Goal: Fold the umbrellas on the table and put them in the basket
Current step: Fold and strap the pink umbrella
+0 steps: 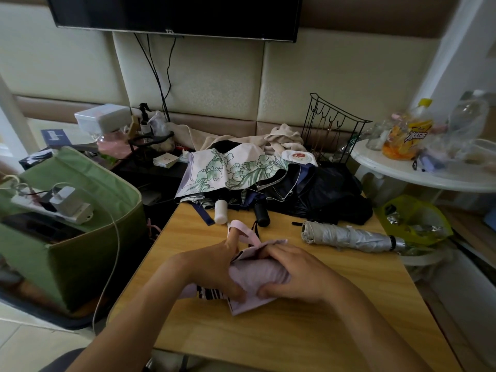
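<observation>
Four umbrellas lie on the wooden table (308, 328), with a green fabric basket (80, 253) standing on the floor just beside its left edge. At the far end, a floral umbrella (230, 170) lies spread loosely, its white handle (220, 211) pointing toward the person, and overlaps a dark navy umbrella (322, 191) whose black handle (262, 215) lies just beside the white one. To the right, a silver umbrella (349, 236) lies rolled up on its side, apart from the heap. Near the table's middle, both hands grip a lilac umbrella (257, 275): the left hand (214, 267) curls around its left side with the thumb underneath, the index finger raised through the pale strap (243, 230); the right hand (298, 275) wraps over the gathered fabric, thumb pressed beneath.
</observation>
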`<state>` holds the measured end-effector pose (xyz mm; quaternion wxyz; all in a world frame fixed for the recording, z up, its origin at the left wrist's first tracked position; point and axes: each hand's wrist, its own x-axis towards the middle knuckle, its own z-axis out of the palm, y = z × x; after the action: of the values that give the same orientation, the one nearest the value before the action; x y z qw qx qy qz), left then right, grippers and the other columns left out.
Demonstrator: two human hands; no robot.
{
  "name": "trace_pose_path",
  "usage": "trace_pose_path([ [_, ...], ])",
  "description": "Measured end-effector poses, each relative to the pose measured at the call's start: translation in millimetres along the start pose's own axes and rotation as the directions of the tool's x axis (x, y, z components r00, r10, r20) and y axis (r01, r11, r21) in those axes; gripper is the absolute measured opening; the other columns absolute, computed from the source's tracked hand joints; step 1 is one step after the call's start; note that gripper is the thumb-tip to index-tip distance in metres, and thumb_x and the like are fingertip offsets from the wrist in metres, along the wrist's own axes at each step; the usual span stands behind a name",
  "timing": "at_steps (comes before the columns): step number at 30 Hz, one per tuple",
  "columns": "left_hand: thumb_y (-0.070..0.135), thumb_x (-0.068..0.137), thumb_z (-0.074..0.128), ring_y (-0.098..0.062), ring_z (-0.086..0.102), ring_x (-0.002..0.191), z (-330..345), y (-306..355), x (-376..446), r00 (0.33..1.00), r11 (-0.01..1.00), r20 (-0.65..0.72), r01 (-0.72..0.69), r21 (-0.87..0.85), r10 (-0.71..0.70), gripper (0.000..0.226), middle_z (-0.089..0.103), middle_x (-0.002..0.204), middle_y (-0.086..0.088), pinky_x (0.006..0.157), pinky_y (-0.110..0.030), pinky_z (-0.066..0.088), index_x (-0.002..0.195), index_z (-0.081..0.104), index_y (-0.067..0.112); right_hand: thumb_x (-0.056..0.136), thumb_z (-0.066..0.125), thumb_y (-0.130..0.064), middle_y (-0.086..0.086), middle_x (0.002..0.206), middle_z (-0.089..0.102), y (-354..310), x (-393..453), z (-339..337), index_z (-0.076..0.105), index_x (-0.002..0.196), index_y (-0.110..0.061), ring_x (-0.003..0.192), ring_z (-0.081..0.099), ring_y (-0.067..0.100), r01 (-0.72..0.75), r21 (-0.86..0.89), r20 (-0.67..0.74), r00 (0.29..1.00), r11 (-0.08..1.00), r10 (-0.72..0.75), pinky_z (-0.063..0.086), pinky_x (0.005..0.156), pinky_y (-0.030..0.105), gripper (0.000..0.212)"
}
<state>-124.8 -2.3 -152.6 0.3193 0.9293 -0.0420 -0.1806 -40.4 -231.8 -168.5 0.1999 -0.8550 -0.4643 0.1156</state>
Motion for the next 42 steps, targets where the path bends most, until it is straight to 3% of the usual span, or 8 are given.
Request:
trace_pose_path([
  [11,0.078,0.059,0.079,-0.009,0.051,0.120,-7,-6,-6,0.981,0.999,-0.185,-0.050,0.006,0.051,0.105,0.036,0.137,0.012,0.098,-0.031,0.052,0.136,0.023,0.035,0.073,0.082,-0.059,-0.013,0.134,0.047,-10,3,4,0.056,0.139,-0.035,0.123,0.044,0.011,-0.035,-0.103,-0.003,0.999,0.994,0.035,0.044,0.100,0.033,0.074],
  [13,0.082,0.072,0.065,0.000,0.052,0.100,-10,0,-9,0.866,0.992,-0.491,-0.128,-0.024,0.100,0.078,0.047,0.119,0.008,0.082,-0.015,0.047,0.123,0.039,0.029,0.074,0.082,-0.056,-0.014,0.131,0.053,-14,3,3,0.057,0.134,-0.035,0.117,0.049,0.011,-0.042,-0.126,-0.004,0.999,0.991,0.042,0.047,0.093,0.032,0.068],
  [15,0.064,0.088,0.064,-0.007,0.053,0.083,-15,6,-13,0.611,0.964,-0.764,-0.260,0.052,0.206,0.043,0.053,0.095,0.007,0.066,-0.016,0.042,0.104,0.052,0.026,0.075,0.082,-0.054,-0.018,0.124,0.058,-18,1,1,0.059,0.124,-0.038,0.109,0.053,0.009,-0.051,-0.140,-0.006,0.999,0.989,0.051,0.048,0.087,0.032,0.057],
  [17,0.038,0.092,0.072,-0.014,0.055,0.072,-18,13,-18,0.534,0.906,-0.764,-0.395,0.153,0.362,0.019,0.056,0.082,0.008,0.060,-0.022,0.045,0.090,0.059,0.024,0.076,0.081,-0.053,-0.020,0.118,0.060,-22,0,0,0.058,0.117,-0.040,0.105,0.054,0.008,-0.069,-0.151,0.006,0.997,0.986,0.071,0.049,0.086,0.032,0.049],
  [22,0.055,0.079,0.071,-0.003,0.055,0.085,21,7,-7,0.844,0.919,-0.418,-0.198,0.340,0.337,0.031,0.056,0.097,0.020,0.070,-0.023,0.040,0.100,0.063,0.035,0.073,0.083,-0.053,-0.014,0.123,0.062,-23,-2,2,0.058,0.119,-0.035,0.109,0.058,0.013,-0.051,-0.146,-0.036,0.998,0.988,0.047,0.050,0.084,0.035,0.055],
  [25,0.068,0.078,0.067,-0.008,0.055,0.093,22,5,-3,0.910,0.913,-0.362,-0.041,0.406,0.202,0.048,0.057,0.108,0.018,0.073,-0.027,0.039,0.113,0.060,0.036,0.075,0.080,-0.055,-0.014,0.127,0.059,-24,-3,3,0.054,0.123,-0.035,0.113,0.054,0.011,-0.034,-0.183,-0.060,0.998,0.982,0.024,0.039,0.079,0.031,0.058],
  [34,0.062,0.080,0.068,-0.019,0.063,0.105,37,21,8,0.931,0.818,-0.334,0.073,0.570,0.149,0.058,0.065,0.117,0.005,0.077,-0.028,0.038,0.125,0.054,0.027,0.078,0.075,-0.059,-0.013,0.119,0.061,-32,-4,-2,0.054,0.116,-0.031,0.106,0.055,0.013,-0.064,-0.226,-0.125,0.992,0.972,0.036,0.040,0.082,0.032,0.051],
  [42,0.060,0.079,0.070,-0.021,0.065,0.106,32,24,6,0.905,0.806,-0.356,0.026,0.591,0.232,0.062,0.065,0.122,0.005,0.079,-0.031,0.046,0.131,0.051,0.030,0.072,0.080,-0.064,-0.007,0.136,0.058,-45,-1,-27,0.049,0.134,-0.032,0.118,0.058,0.021,-0.088,-0.271,0.132,0.983,0.959,0.127,0.043,0.084,0.032,0.076],
])
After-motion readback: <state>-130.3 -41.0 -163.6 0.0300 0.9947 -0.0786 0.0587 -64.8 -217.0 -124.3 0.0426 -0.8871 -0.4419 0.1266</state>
